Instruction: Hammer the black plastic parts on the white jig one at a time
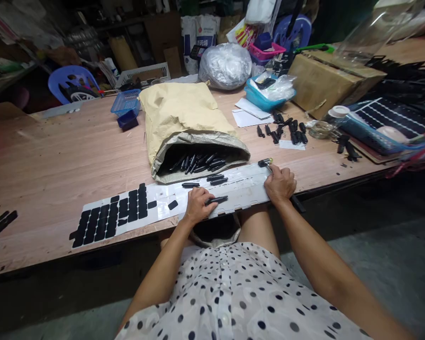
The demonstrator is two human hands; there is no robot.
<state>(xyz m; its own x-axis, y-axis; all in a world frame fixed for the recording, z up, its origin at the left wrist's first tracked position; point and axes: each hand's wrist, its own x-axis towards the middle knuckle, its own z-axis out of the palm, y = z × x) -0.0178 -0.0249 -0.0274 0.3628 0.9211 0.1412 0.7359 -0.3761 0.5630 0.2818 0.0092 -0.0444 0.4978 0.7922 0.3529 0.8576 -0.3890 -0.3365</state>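
Note:
My left hand (198, 204) rests on a pale board (246, 182) at the table's front edge. Its fingers are closed on a slender black pen-shaped piece (216, 199). My right hand (280, 182) grips a small hammer, whose black handle (298, 204) juts out below the fist. The hammer head (265, 162), dark with a yellowish end, lies over the board's right end. More slim black pieces (218, 180) lie on the board. Just behind it, an open paper sack (189, 106) on its side holds several similar black pieces (200, 162).
Black rounded pads (106, 215) cover a white sheet at left. Beneath the table edge, a dark-mouthed bag (217, 230) sits between my legs. Loose black parts (293, 130), a blue basket (269, 94) and a cardboard box (331, 80) stand at right; a blue tray (124, 102) is behind left.

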